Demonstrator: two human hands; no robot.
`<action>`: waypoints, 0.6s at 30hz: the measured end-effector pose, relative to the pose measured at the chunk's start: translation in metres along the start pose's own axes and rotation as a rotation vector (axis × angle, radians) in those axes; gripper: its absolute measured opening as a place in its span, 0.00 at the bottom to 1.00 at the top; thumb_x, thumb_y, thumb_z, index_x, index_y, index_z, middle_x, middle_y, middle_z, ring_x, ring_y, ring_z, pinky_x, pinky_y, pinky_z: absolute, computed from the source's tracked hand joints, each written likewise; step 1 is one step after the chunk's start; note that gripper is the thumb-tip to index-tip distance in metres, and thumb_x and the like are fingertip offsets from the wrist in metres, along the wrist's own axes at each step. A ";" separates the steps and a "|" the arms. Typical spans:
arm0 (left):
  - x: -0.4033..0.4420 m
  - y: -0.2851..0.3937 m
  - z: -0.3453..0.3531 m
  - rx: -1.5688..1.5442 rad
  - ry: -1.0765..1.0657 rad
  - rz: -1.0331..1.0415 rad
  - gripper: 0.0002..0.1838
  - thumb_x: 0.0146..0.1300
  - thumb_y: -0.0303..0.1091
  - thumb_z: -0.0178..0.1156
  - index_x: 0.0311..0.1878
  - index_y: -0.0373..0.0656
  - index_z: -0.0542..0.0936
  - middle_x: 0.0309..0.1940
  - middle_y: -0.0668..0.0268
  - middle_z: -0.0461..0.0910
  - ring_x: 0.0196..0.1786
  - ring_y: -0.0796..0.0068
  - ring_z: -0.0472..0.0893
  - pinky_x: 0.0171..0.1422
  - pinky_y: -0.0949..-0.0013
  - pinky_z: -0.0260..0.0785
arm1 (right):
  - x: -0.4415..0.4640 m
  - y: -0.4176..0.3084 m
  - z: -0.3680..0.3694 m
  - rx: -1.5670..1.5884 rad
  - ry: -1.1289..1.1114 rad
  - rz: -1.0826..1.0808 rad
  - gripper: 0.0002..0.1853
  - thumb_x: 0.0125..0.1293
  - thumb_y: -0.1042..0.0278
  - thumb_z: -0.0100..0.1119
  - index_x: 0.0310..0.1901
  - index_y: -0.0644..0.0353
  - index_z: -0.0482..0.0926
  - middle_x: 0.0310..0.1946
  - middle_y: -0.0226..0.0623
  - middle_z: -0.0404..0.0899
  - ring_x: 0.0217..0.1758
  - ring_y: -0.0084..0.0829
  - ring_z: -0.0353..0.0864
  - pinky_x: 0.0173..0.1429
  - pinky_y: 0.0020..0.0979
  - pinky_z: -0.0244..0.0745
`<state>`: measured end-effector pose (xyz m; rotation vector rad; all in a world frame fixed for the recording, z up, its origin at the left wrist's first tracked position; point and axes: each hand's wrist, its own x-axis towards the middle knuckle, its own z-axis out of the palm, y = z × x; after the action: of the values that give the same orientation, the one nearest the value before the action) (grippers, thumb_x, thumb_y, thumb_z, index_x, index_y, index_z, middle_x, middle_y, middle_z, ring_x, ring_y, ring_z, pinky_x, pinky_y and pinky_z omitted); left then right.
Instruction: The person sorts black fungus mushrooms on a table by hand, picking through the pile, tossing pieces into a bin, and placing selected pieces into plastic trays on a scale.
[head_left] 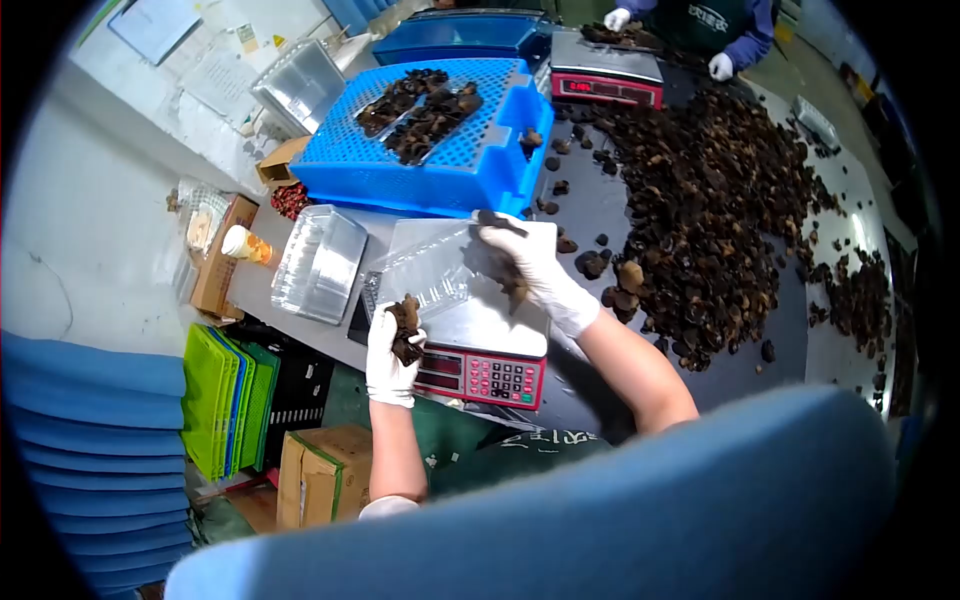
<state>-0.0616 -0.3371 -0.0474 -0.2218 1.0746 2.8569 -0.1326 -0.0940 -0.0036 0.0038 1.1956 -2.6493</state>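
My left hand, in a white glove, is closed round some dark brown dried mushroom pieces at the front left of the scale. Over the metal plate of the red scale lies a clear plastic tray, slightly tilted. My right hand, also gloved, is at the tray's upper right corner with dark pieces between its fingers. More brown pieces show just below that hand, partly blurred. The keypad of the scale faces me.
A large pile of dark pieces covers the table to the right. Behind the scale stands a blue crate with filled trays on top. Stacked clear trays and a paper cup stand left. A co-worker's gloved hand is across the table.
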 end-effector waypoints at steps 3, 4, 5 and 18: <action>0.003 0.004 -0.012 0.075 -0.016 0.050 0.12 0.71 0.35 0.59 0.53 0.45 0.73 0.54 0.59 0.77 0.44 0.74 0.76 0.39 0.72 0.70 | 0.047 0.040 0.020 -0.527 -0.165 -0.420 0.17 0.60 0.65 0.67 0.51 0.58 0.81 0.43 0.33 0.84 0.44 0.27 0.81 0.52 0.28 0.75; 0.005 0.006 -0.015 0.088 -0.044 0.047 0.12 0.71 0.35 0.58 0.54 0.45 0.73 0.53 0.59 0.77 0.44 0.74 0.77 0.38 0.72 0.70 | 0.061 0.055 0.016 -0.709 -0.170 -0.552 0.19 0.55 0.64 0.70 0.49 0.55 0.82 0.41 0.39 0.85 0.42 0.36 0.83 0.51 0.33 0.77; 0.007 0.008 -0.019 0.102 -0.072 0.042 0.12 0.72 0.35 0.58 0.54 0.44 0.73 0.53 0.59 0.77 0.44 0.74 0.77 0.38 0.72 0.70 | 0.062 0.061 0.015 -0.981 -0.192 -0.623 0.21 0.52 0.62 0.69 0.50 0.53 0.82 0.41 0.39 0.83 0.44 0.40 0.80 0.52 0.36 0.76; 0.035 -0.001 -0.001 0.148 -0.021 -0.136 0.11 0.72 0.40 0.56 0.49 0.42 0.74 0.40 0.66 0.78 0.44 0.71 0.84 0.37 0.73 0.75 | -0.007 0.034 0.012 -1.714 -0.248 -0.494 0.36 0.55 0.46 0.65 0.65 0.48 0.72 0.59 0.36 0.75 0.60 0.41 0.72 0.65 0.45 0.64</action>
<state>-0.0963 -0.3362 -0.0543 -0.2433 1.2102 2.6410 -0.1170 -0.1229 -0.0198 -0.8986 3.0290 -0.9355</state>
